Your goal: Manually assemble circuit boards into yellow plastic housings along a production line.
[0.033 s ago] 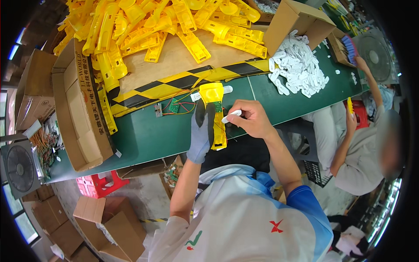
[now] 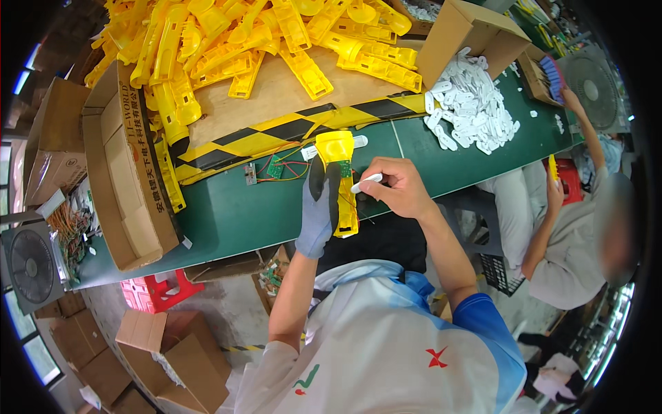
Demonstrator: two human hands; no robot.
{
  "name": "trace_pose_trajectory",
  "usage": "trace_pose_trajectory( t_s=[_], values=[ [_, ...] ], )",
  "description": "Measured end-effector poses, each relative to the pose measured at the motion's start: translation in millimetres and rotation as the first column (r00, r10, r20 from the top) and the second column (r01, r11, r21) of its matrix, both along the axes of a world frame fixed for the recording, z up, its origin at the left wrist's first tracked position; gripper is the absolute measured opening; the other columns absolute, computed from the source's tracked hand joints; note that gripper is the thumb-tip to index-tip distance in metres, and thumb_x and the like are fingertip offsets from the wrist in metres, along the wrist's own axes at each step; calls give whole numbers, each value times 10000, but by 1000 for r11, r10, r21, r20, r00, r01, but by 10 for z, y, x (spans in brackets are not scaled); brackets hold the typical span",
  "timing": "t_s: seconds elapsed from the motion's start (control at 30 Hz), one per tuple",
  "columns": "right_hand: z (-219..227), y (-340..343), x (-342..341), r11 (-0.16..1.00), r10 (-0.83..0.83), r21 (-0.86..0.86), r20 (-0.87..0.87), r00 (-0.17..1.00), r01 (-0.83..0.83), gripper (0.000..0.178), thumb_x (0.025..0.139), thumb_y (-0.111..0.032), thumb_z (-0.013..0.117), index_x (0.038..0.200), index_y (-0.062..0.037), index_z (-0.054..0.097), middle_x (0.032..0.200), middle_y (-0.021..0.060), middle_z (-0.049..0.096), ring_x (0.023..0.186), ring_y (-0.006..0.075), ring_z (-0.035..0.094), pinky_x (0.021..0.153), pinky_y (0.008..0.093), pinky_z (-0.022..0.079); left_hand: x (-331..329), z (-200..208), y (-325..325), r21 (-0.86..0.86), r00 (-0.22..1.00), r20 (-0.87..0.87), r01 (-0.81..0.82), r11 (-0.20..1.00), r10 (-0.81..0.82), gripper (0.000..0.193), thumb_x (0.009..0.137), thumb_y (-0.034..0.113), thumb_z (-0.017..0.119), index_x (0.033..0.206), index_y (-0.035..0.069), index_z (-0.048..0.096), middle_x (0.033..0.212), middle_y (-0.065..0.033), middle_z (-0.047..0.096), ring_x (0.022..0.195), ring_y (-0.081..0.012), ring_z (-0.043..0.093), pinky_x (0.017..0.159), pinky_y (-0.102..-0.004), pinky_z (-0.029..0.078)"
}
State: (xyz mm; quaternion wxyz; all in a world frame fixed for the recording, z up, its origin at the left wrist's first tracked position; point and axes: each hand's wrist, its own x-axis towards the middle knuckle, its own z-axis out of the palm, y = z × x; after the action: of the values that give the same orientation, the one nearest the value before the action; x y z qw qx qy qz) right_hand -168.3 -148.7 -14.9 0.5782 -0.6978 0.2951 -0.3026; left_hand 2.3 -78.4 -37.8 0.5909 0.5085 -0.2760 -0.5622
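My left hand point(image 2: 318, 212), in a grey-blue glove, is closed around a yellow plastic housing point(image 2: 334, 146) held above the near part of the green table. A small green circuit board point(image 2: 345, 169) and thin wires show inside the housing. Between thumb and fingers, my bare right hand point(image 2: 402, 188) pinches a small white oval plastic piece point(image 2: 367, 182) at the housing's right edge; whether the two touch I cannot tell. Just behind the housing lies another white piece point(image 2: 359, 141), partly hidden. Left of it, a loose green board point(image 2: 274, 168) with red and black wires rests on the table.
Yellow housings point(image 2: 227, 65) pile up on a board edged with black-and-yellow tape point(image 2: 255, 138). White plastic pieces point(image 2: 469, 103) spill from a tipped carton point(image 2: 472, 34) at far right. A long open carton point(image 2: 131, 179) stands left. A co-worker point(image 2: 579, 234) sits at right.
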Motion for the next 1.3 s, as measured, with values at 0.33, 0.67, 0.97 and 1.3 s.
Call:
trace_pose_trajectory(
  t_s=[0.33, 0.67, 0.97, 1.3],
  values=[
    [38, -107, -68, 990, 90, 111, -25, 996, -86, 80, 861, -67, 721, 895, 3, 704, 784, 41, 674, 626, 71, 602, 531, 209, 470, -43, 12, -2, -26, 999, -47, -15, 1000, 14, 364, 996, 185, 541, 1312, 37, 435, 1008, -89, 599, 880, -138, 631, 696, -276, 533],
    [-14, -26, -26, 877, -31, 481, 94, 995, -18, 232, 834, -29, 717, 1042, -8, 615, 919, 26, 635, 794, 73, 590, 746, 215, 493, -174, -85, 108, -205, 900, 406, -81, 975, 160, 475, 962, 83, 512, 1410, -16, 384, 1118, -201, 615, 942, -260, 624, 801, -361, 499],
    [48, 136, 47, 896, -128, 437, 81, 988, 80, 572, 868, 13, 686, 1402, 21, 482, 1046, 78, 663, 938, 121, 656, 888, 259, 529, -123, 108, 23, -262, 858, 505, 46, 964, 96, 403, 969, 20, 442, 1369, -17, 468, 1337, -185, 545, 1203, -244, 534, 1021, -350, 407],
    [276, 366, 122, 979, -188, 58, -129, 974, 196, 492, 903, 41, 597, 1384, -14, 514, 1149, 131, 686, 965, 138, 673, 870, 286, 530, -182, 34, 38, -214, 769, 629, 34, 976, 111, 302, 908, 2, 507, 1209, -20, 491, 1032, -232, 595, 910, -386, 612, 792, -419, 500]
  ],
)
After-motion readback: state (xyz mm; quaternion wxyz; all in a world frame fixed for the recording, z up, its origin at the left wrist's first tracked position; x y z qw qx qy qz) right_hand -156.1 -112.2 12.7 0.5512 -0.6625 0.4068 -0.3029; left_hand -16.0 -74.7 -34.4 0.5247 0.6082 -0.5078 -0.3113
